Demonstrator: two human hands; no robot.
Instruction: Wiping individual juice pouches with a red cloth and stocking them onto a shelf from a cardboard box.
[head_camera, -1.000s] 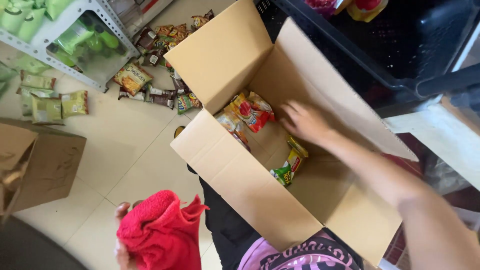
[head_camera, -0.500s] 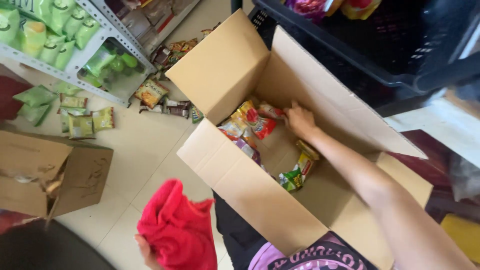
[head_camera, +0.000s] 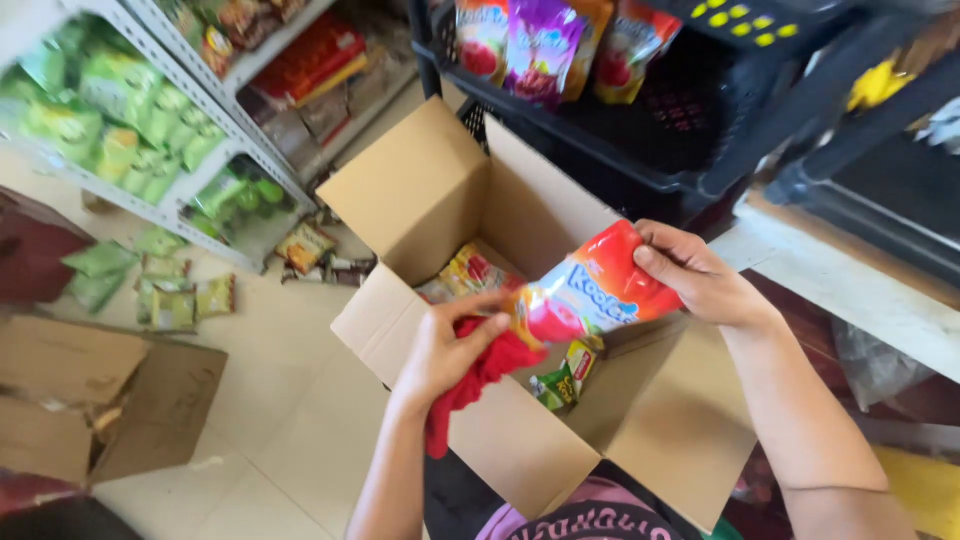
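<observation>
The cardboard box (head_camera: 520, 440) stands open-topped, hemmed by a black rack (head_camera: 640, 150) behind and raised flaps (head_camera: 420, 190).

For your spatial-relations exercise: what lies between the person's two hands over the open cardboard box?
In the head view, a red and white snack packet spans the gap: right hand grips its upper end, left hand, also holding a red cloth, its lower end.

There is a single view, from a camera on the person's head. It looks steeply down and slightly forward, close over the open cardboard box (head_camera: 520, 300) in front of the body, with both forearms entering from the bottom edge. The tiled floor (head_camera: 270, 400) and metal shelf (head_camera: 170, 150) lie upper left, the black rack (head_camera: 640, 140) upper right.
</observation>
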